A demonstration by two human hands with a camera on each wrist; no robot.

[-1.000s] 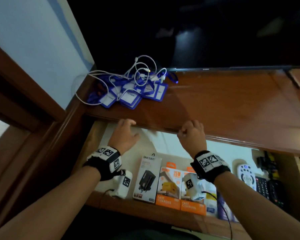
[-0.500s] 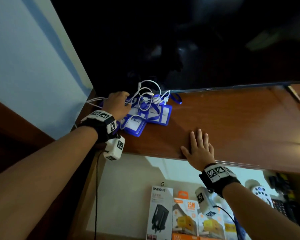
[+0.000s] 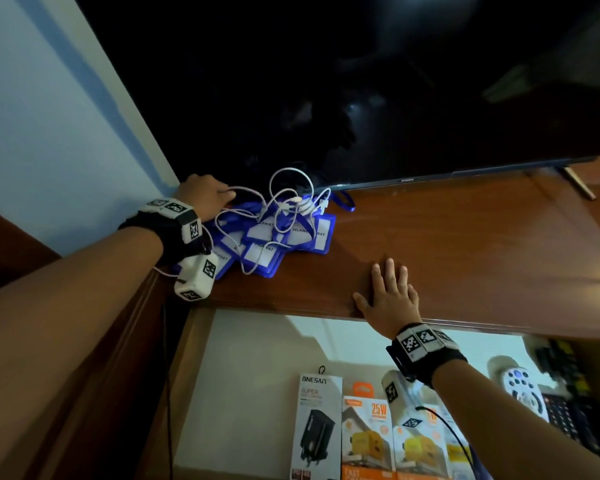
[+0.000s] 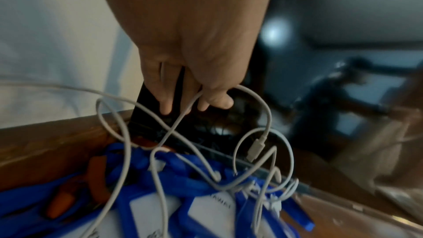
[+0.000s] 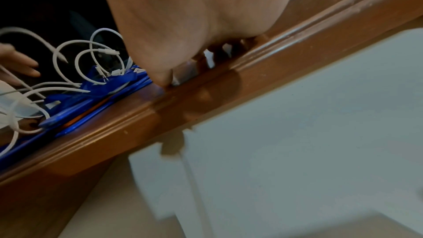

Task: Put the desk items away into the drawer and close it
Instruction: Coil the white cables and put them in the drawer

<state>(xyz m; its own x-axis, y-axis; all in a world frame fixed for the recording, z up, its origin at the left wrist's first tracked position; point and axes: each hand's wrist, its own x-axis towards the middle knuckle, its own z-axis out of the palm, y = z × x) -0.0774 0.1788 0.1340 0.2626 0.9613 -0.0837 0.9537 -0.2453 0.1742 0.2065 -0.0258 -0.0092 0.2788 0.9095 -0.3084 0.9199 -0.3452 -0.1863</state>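
Drawer [image 3: 257,358] is seen pulled open nearest, charger boxes [image 3: 343,427] already inside. Right hand [image 3: 388,292] is laid flat on the desk [image 3: 465,244]. Farther back, badges [image 3: 274,240] and white cables [image 3: 291,199] remain unstowed; one cable is pinched by the left hand [image 3: 205,197].

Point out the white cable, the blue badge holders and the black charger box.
white cable [image 3: 284,176]: head view, top of its upper loop.
blue badge holders [image 3: 262,252]: head view, white label of a front holder.
black charger box [image 3: 317,431]: head view, printed front face.

Home room: television [image 3: 361,98] on wooden desk [image 3: 465,244].
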